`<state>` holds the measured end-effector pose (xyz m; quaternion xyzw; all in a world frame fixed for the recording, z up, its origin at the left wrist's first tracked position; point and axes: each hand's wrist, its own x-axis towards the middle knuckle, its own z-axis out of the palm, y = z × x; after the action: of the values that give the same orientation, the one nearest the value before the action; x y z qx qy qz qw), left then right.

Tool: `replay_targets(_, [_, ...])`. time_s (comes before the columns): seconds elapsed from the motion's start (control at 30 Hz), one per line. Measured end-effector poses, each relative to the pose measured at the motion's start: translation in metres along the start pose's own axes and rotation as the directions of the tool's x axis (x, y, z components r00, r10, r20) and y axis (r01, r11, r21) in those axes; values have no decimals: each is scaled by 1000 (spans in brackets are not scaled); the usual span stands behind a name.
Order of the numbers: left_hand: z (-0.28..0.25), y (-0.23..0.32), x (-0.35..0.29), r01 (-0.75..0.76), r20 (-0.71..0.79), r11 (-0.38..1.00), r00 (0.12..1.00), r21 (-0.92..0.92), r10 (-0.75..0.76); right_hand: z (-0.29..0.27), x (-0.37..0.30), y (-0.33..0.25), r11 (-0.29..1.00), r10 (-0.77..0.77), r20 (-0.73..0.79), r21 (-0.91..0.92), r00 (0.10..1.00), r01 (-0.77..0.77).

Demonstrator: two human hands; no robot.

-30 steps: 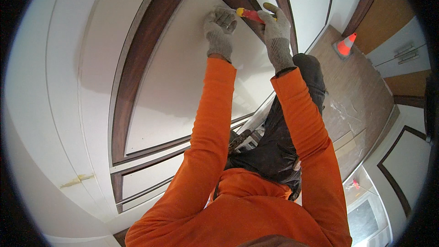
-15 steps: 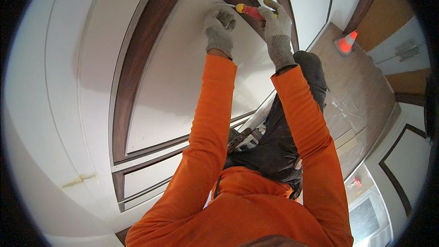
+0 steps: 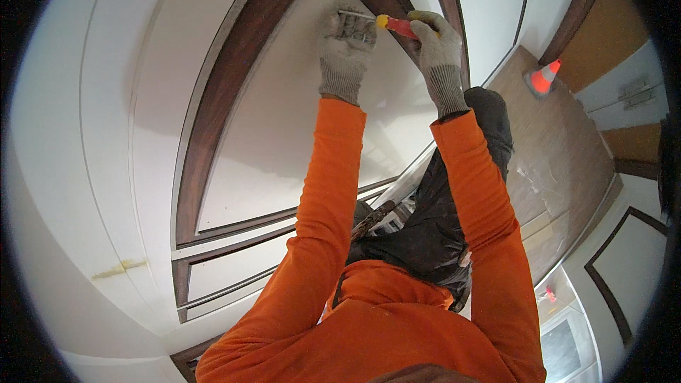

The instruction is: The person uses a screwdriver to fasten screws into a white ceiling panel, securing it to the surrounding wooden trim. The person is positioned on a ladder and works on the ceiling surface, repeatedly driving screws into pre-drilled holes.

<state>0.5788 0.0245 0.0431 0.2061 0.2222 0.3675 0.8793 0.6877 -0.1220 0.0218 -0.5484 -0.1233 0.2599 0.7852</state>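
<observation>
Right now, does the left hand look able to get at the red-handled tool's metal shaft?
Likely yes: the left hand is at the metal shaft, nothing visibly between them; the right hand grips only the handle.

Both arms stretch forward, converging slightly, the left arm (image 3: 330,177) long and only mildly bent, the right arm (image 3: 479,177) slanting inward from the elbow. The gloved left hand (image 3: 346,50) extends past its wrist (image 3: 342,84), its fingers (image 3: 358,28) partly curled. Beside it, the gloved right hand (image 3: 438,41) tips leftward, fingers and thumb bent into a closed grip.
</observation>
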Motion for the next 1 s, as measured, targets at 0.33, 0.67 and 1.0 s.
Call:
replay_targets(0.33, [-6, -2, 11, -40, -34, 999, 999, 3, 40, -3, -1, -2, 996, -35, 5, -80, 999, 35])
replay_targets(0.67, [10, -1, -1, -173, 90, 968, 983, 182, 158, -5, 0, -1, 998, 55, 85, -31, 995, -52])
replay_targets(1.0, [14, 8, 6, -265, 132, 871, 964, 414, 231, -4, -21, -15, 830, -327, 229, -394, 917, 395])
